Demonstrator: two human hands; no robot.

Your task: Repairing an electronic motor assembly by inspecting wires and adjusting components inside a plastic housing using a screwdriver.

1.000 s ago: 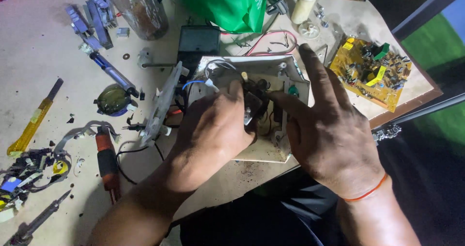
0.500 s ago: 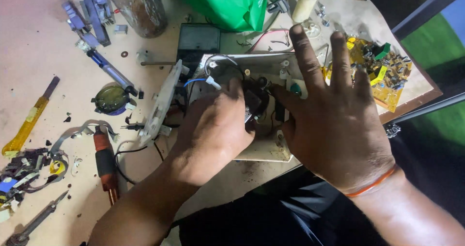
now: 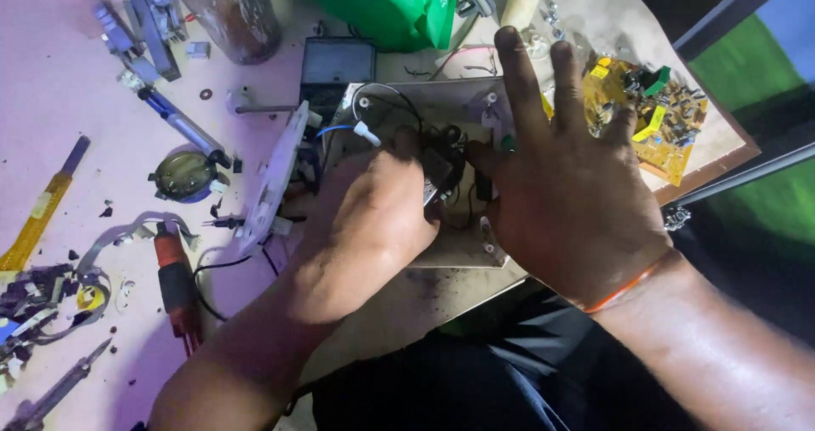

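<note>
A pale metal chassis (image 3: 407, 108) with black wires lies on the workbench in front of me. My left hand (image 3: 365, 219) rests over its middle, fingers curled on a dark boxy component (image 3: 441, 172) that is mostly hidden. My right hand (image 3: 569, 193) is beside it on the right; thumb and a lower finger pinch at the same dark part while the other fingers spread upward, apart. An orange thread circles my right wrist. A white plastic panel (image 3: 276, 176) leans against the chassis's left side.
A yellow circuit board (image 3: 658, 121) lies at the right table corner. A green bag (image 3: 390, 6) and a jar (image 3: 225, 15) stand at the back. A red-handled tool (image 3: 177, 282), a round speaker part (image 3: 182, 174), a yellow-handled tool (image 3: 38, 214) and scraps lie left.
My right hand has slid right and up, its fingers spreading wider over the yellow board. My left hand stays on the dark component, shifted slightly.
</note>
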